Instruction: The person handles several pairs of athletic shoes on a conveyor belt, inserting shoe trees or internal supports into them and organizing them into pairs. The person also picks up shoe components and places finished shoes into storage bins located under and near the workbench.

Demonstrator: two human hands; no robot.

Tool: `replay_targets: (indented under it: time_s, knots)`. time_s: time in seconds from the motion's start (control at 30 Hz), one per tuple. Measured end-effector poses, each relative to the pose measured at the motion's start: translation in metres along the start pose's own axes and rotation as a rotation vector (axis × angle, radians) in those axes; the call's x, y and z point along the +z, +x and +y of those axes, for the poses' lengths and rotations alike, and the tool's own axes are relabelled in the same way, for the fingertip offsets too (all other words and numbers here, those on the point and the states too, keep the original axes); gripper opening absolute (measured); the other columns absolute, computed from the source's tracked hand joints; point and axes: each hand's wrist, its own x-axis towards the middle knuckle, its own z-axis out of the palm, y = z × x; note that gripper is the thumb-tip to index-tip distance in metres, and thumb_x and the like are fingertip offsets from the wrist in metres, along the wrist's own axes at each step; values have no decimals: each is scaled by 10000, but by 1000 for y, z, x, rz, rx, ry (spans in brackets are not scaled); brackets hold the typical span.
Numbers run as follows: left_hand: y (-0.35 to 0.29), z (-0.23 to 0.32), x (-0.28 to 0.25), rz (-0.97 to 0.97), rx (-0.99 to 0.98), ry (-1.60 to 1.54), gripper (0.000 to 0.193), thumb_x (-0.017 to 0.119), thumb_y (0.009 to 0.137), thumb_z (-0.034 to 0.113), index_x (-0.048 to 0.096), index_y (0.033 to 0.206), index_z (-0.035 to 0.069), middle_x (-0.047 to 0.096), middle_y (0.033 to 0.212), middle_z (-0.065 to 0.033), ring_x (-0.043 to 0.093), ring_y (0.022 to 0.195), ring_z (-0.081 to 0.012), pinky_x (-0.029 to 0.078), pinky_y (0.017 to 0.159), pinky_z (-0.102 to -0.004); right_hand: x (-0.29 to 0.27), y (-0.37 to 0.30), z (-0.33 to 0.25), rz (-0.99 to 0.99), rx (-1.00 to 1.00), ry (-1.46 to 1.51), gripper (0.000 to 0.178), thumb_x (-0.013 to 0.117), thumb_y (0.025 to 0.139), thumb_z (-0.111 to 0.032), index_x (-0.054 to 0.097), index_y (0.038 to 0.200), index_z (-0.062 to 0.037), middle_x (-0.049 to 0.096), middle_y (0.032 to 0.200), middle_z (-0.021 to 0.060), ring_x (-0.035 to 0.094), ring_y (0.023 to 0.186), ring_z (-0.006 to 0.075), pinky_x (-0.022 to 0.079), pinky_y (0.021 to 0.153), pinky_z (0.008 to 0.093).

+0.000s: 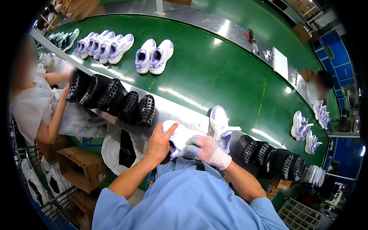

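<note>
A white and purple sneaker (180, 135) is held in front of my body, just over the metal edge of the bench. My bare left hand (158, 145) grips it from the left side, with the thumb lying across the upper. On the right, my right hand (210, 150), in a striped knit glove with grey fingertips, pinches the shoe near its opening. Its fingertips are partly hidden against the shoe. Beside my right hand stands a second white and purple sneaker (220, 122), with a pale flap sticking out to the right.
Black perforated shoe lasts (146, 110) line the metal ledge (180, 115) on the left, more black lasts (264, 154) on the right. Paired sneakers (154, 57) sit on the green conveyor belt (214, 76). A co-worker (42, 99) reaches toward the left lasts. A cardboard box (82, 168) stands below.
</note>
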Motion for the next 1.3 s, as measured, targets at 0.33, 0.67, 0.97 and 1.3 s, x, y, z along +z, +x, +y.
replay_targets:
  time_s: [0.33,0.67,0.97,1.3]
  knots:
    - [-13,5,-6,-44,97,36,635,642,792,-55,673,1382,179,521,1149,-256,587,1012,-453,549,869,-495,23,12,20,-130,157,-159,386,697,943,-380,726,995,1,697,852,244,685,833,435,540,773,492]
    - [-34,-17,2,-329,-453,-89,572,623,805,-24,647,1369,68,658,1193,-313,693,1007,-469,587,873,-461,53,23,43,43,352,-272,459,751,888,-454,722,962,-2,711,903,247,712,872,411,560,791,481]
    - [2,-10,67,-470,-863,-274,472,705,899,334,627,1208,-14,717,1082,-301,689,1051,-448,528,897,-520,57,19,69,108,632,-288,593,697,893,-550,699,1065,17,724,1033,289,708,1011,441,563,878,493]
    - [42,-10,50,69,150,78,245,713,816,34,650,1052,23,612,996,-157,624,934,-397,519,792,-498,79,40,91,115,660,-181,586,535,991,-586,741,1005,-37,723,1032,248,701,1012,410,541,871,500]
